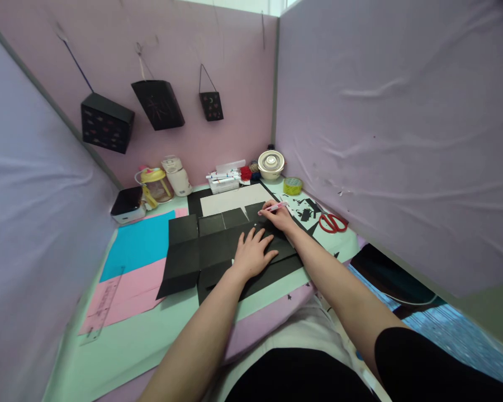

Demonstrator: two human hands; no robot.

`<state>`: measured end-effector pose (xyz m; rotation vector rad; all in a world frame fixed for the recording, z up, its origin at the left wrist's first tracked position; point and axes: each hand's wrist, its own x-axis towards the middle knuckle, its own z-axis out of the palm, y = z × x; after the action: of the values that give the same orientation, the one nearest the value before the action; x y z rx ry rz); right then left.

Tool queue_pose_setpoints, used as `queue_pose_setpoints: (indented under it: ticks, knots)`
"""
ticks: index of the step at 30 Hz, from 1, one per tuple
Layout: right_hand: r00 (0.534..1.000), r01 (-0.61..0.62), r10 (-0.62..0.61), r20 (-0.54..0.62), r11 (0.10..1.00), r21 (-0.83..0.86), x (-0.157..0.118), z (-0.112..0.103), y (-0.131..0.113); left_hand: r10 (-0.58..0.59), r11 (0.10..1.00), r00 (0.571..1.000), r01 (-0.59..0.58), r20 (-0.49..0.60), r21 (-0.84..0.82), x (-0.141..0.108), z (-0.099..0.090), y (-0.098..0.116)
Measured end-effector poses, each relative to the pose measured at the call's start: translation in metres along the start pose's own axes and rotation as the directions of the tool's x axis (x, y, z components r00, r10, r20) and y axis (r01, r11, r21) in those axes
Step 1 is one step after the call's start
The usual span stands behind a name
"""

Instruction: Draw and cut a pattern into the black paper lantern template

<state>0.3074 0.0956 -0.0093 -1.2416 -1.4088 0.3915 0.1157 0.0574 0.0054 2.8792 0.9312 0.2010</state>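
The left hand (254, 258) lies palm down near the middle of the frame, fingers spread wide. It presses on the black card (218, 244) and pinches nothing. The card looks light and thin, stiff enough to hold a fold but easy to bend or crease. It may slide a bit, so a flat hand suits it, and its outer edges look best for lifting. It is dark and plain, with fold lines across it, and its left flap sticks out past the middle, beside the pink paper (138, 291) and blue paper (140, 245).

A little farther up, the right hand (280, 216) has its thumb and fingers closed around a pink pen-shaped tool (276, 207). I can't tell if it is a pen or a cutter. It looks light and thin, good to hold near the tip. It is pink with some pale parts, and it leans over the card's upper right part.

Past that are a white sheet (235, 199) and, to the right, red scissors (333, 223). Black boxes (108, 123) hang at the upper left.
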Motion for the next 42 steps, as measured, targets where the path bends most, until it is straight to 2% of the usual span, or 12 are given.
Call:
queue_pose_setpoints:
  ticks: [2, 6, 11, 18, 23, 25, 31, 35, 37, 38, 42]
  knots:
    - [1.000, -0.009, 0.009, -0.016, 1.000, 0.028, 0.000, 0.001, 0.003, 0.001, 1.000, 1.000, -0.001, 0.000, -0.001, 0.000, 0.000, 0.000]
    - [0.998, -0.044, 0.043, 0.038, 0.999, 0.009, -0.002, 0.001, 0.008, 0.002, 1.000, 1.000, -0.002, -0.005, -0.005, 0.000, 0.000, 0.000]
    - [0.969, 0.147, -0.109, 0.220, 0.975, -0.164, -0.005, 0.000, 0.008, 0.002, 1.000, 1.000, -0.002, -0.007, -0.014, 0.000, 0.001, 0.000]
    - [0.911, 0.280, -0.138, 0.388, 0.899, -0.337, -0.001, 0.000, -0.001, 0.015, 0.999, 0.999, -0.016, -0.045, -0.032, 0.000, 0.005, -0.001]
    - [0.876, 0.366, -0.119, 0.468, 0.794, -0.485, 0.004, 0.001, -0.012, 0.006, 0.999, 0.999, -0.008, -0.038, -0.049, 0.000, 0.003, -0.001]
    - [0.846, 0.430, -0.135, 0.516, 0.745, -0.510, 0.007, 0.001, -0.016, 0.003, 0.998, 0.999, -0.005, -0.038, -0.056, -0.001, 0.003, 0.000]
    - [0.707, 0.633, -0.182, 0.684, 0.595, -0.495, 0.017, 0.002, -0.021, 0.007, 0.997, 0.999, -0.010, -0.053, -0.071, -0.001, 0.004, -0.001]
    - [0.659, 0.654, -0.172, 0.732, 0.611, -0.446, 0.024, 0.002, -0.019, 0.007, 0.997, 0.998, -0.012, -0.063, -0.075, 0.000, 0.005, -0.002]
    - [0.662, 0.635, -0.178, 0.728, 0.649, -0.419, 0.026, 0.002, -0.016, 0.005, 0.997, 0.998, -0.010, -0.065, -0.077, 0.000, 0.005, -0.002]
    - [0.680, 0.616, -0.185, 0.709, 0.669, -0.416, 0.027, 0.001, -0.014, 0.004, 0.997, 0.998, -0.009, -0.064, -0.077, 0.000, 0.005, -0.002]
    - [0.811, 0.496, -0.209, 0.546, 0.741, -0.453, 0.026, -0.005, -0.004, -0.003, 0.997, 0.999, -0.001, -0.051, -0.078, 0.000, 0.006, -0.002]
